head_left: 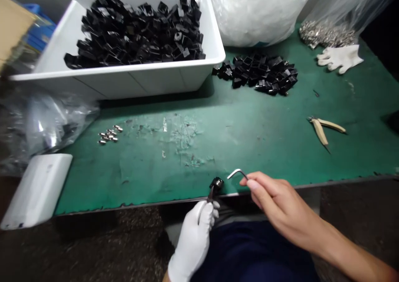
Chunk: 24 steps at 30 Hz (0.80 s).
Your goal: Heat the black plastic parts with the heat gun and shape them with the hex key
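White fabric is worn over the left hand (191,242), whose grip is closed around a small black plastic piece (215,184) with a thin dark stem (210,194). The stem's lower end is hidden by the gloved fingers, and the exact shape of the piece cannot be made out. Just beside it, the bare right hand (280,203) is held with its grip pinched between thumb and forefinger on a bent silver hex key (236,173). The key's free end is pointed toward the black piece, but whether the two touch cannot be told.

Both hands are held at the near edge of a green bench (249,149), above dark blue trousers (252,253). Farther out, a small cluster of silver fittings (109,134) is lying on the bench to the left, and a pair of tan-handled pliers (322,130) is lying to the right. A heap of black plastic pieces (258,74) is piled beside a white plastic tub (124,82), which is filled with more of them (140,32). A spare white glove (339,58) is laid in front of a clear bag of silver parts (327,34). A white sack (255,11) is partly cut off by the top of the view, and the contents of a clear plastic bag (46,124) at the left are hard to make out.
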{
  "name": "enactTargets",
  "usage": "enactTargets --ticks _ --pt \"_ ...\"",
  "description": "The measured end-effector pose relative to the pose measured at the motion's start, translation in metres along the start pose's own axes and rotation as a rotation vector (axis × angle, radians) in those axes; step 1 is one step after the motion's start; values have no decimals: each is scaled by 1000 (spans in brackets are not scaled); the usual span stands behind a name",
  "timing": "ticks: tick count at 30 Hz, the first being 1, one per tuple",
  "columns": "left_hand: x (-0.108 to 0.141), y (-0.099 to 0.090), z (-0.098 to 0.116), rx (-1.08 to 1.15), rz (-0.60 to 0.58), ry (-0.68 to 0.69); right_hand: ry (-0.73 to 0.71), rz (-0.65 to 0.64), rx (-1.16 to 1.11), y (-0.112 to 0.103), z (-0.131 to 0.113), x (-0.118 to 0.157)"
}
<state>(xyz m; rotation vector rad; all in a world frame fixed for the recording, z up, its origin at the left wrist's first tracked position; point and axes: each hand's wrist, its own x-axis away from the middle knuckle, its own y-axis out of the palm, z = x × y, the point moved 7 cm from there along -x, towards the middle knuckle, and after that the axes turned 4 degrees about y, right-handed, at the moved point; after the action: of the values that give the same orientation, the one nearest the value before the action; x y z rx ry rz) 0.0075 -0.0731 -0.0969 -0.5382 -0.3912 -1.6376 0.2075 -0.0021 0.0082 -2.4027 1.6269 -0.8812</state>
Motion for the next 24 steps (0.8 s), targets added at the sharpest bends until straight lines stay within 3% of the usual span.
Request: enactTargets --ticks 3,11,24 --pt "0 0 -1 -94 12 57 -69 5 62 10 -6 -3" --pt "1 -2 -3 -216 34 127 -91 56 56 8 -1 -1" --pt "0 -2 0 -272 32 164 -11 -74 140 12 -4 -6"
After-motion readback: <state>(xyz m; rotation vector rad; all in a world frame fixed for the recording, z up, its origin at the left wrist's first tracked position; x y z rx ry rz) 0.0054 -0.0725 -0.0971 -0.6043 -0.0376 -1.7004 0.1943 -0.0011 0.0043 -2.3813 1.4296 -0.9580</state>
